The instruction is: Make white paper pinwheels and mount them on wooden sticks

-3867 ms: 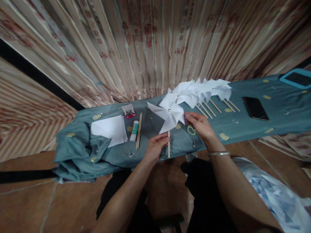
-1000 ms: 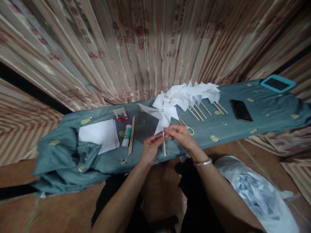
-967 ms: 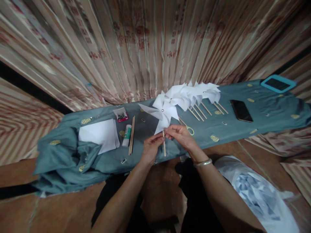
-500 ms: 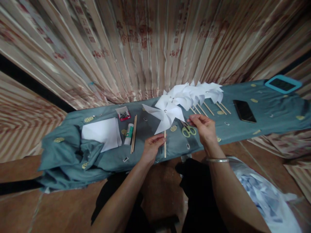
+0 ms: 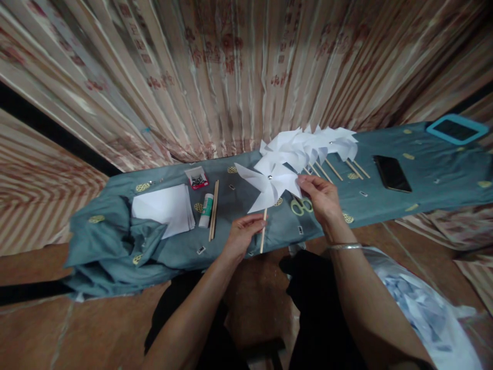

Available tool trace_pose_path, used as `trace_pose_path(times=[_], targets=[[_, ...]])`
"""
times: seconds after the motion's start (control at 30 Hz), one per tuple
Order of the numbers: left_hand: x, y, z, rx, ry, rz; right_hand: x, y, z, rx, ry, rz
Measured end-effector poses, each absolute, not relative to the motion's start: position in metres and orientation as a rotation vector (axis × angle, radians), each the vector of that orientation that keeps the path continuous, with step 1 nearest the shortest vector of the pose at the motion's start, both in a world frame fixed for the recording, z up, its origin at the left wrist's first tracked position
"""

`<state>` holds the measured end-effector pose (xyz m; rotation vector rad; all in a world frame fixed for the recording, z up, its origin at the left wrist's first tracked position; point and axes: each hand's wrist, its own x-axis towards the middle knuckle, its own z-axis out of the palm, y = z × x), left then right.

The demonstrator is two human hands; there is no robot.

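Note:
A white paper pinwheel with a shiny pin at its centre is held up over the front of the cloth-covered table. My left hand pinches its wooden stick below the blades. At the blades' right edge is my right hand, with thumb and fingers closed on a paper tip. Scissors with yellow-green handles lie just left of that hand, partly hidden by the paper. Behind the held pinwheel, several finished pinwheels lie in an overlapping row, sticks toward me.
On the left lie stacked white paper, a glue stick, wooden sticks and a small red box of pins. A phone and a blue-framed tablet are at right. A bag of paper scraps stands on the floor.
My right hand has come to the pinwheel's right edge and taken a blade tip. The pinwheel has tilted slightly to the right, its stick still in my left hand.

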<state>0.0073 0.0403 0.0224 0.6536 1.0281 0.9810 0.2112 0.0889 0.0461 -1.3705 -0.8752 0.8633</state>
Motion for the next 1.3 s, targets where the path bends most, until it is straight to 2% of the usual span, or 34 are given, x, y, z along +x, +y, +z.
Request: trace_pose_path(times=[1.3], targets=[[0.009,0.044,0.019,0.608,1.066,1.094,0.174,0.071,0.045,-1.27,-0.819,1.16]])
